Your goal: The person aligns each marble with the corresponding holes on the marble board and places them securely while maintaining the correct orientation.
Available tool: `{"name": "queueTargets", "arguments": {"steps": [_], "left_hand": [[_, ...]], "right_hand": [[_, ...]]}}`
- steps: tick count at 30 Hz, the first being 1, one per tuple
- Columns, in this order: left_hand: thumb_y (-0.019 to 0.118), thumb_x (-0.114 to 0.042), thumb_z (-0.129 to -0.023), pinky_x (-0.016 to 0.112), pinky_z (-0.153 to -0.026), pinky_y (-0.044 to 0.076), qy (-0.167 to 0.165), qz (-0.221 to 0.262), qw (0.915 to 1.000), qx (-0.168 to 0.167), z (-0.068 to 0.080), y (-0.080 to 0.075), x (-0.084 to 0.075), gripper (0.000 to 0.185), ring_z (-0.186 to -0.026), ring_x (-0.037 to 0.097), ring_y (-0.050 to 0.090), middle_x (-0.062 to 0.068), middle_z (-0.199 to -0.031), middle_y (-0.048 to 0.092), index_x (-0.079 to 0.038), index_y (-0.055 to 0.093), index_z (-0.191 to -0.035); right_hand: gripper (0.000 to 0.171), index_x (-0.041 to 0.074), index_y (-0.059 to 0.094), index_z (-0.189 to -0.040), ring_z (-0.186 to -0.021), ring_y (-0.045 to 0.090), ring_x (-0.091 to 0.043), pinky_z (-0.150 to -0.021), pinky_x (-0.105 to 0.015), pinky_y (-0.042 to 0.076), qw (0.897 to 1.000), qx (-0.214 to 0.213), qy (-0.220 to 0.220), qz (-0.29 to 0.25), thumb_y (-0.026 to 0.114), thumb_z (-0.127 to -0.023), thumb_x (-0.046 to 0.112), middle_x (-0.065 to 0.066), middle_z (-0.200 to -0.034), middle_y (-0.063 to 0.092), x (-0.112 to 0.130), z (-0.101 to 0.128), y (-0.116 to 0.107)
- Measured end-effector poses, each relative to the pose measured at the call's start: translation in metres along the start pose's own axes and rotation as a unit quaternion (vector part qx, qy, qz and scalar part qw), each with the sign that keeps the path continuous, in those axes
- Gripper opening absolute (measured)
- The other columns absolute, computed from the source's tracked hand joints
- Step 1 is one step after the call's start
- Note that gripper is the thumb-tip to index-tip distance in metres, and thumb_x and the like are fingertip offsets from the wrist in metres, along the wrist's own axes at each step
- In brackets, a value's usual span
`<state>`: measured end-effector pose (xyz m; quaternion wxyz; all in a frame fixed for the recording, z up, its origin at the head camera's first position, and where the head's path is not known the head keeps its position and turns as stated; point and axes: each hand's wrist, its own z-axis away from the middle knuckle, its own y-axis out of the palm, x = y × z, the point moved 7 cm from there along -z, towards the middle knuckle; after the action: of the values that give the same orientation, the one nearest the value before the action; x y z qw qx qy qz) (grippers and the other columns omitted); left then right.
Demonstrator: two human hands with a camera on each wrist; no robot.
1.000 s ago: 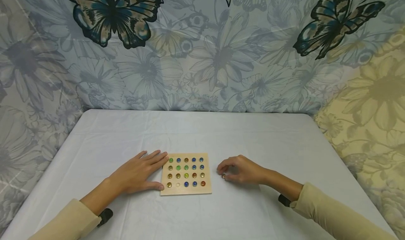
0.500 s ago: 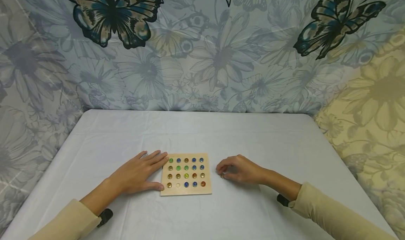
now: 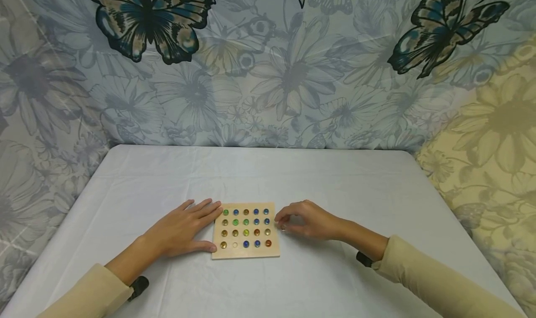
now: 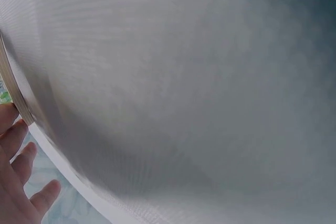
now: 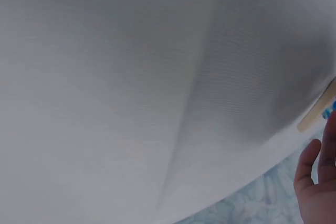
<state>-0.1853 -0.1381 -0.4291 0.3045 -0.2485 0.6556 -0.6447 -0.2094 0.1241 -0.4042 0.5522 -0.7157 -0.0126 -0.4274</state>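
A square wooden board (image 3: 251, 252) lies on the table, with rows of green, blue, amber and brown glass marbles seated in its hollows. One hollow in the front row shows pale wood. Along the board's left edge rests my left hand (image 3: 184, 229), fingers spread, fingertips and thumb touching the wood. My right hand (image 3: 311, 221) is at the board's right edge, pinching a small glass marble (image 3: 283, 226) between thumb and fingers; the fingers partly hide it. In the left wrist view, fingers (image 4: 21, 163) show beside the board's edge; the right wrist view shows part of the right hand (image 5: 317, 182).
A white cloth (image 3: 251, 173) covers the table. Behind it hangs a backdrop (image 3: 272, 76) printed with flowers and butterflies. Dark wrist devices sit under both sleeves (image 3: 94, 290).
My right hand has moved left and slightly away from me, carrying the marble to the board's right edge. The left hand and the board have stayed in place.
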Motion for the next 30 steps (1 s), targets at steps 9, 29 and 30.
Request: {"name": "queueTargets", "arguments": {"steps": [9, 29, 30], "left_hand": [[0.042, -0.077, -0.089, 0.058, -0.114, 0.029, 0.003, 0.002, 1.0, 0.004, 0.0, -0.002, 0.0, 0.092, -0.145, 0.03, 0.034, 0.006, -0.159, 0.036, -0.012, 0.038, -0.155], [0.04, -0.077, -0.09, 0.057, -0.114, 0.029, 0.004, 0.006, 0.9999, 0.009, 0.0, -0.001, 0.0, 0.091, -0.146, 0.028, 0.034, 0.005, -0.16, 0.034, -0.013, 0.037, -0.155], [0.04, -0.076, -0.09, 0.057, -0.114, 0.029, 0.004, 0.007, 0.9999, 0.008, 0.0, -0.001, 0.0, 0.091, -0.146, 0.028, 0.034, 0.005, -0.16, 0.034, -0.012, 0.037, -0.155]], "right_hand": [[0.026, 0.008, 0.072, -0.114, -0.097, 0.065, -0.006, -0.088, -0.027, 0.054, 1.0, 0.003, -0.019, 0.011, 0.073, -0.089, 0.002, 0.005, -0.107, 0.072, 0.018, -0.016, 0.005], [0.027, 0.007, 0.07, -0.118, -0.094, 0.062, -0.006, -0.086, -0.026, 0.052, 0.999, 0.016, -0.048, 0.004, 0.072, -0.091, 0.007, 0.004, -0.107, 0.071, 0.046, -0.05, 0.026], [0.028, 0.007, 0.07, -0.118, -0.094, 0.062, -0.006, -0.086, -0.026, 0.052, 0.999, 0.018, -0.046, 0.004, 0.072, -0.091, 0.008, 0.004, -0.107, 0.071, 0.047, -0.051, 0.026]]}}
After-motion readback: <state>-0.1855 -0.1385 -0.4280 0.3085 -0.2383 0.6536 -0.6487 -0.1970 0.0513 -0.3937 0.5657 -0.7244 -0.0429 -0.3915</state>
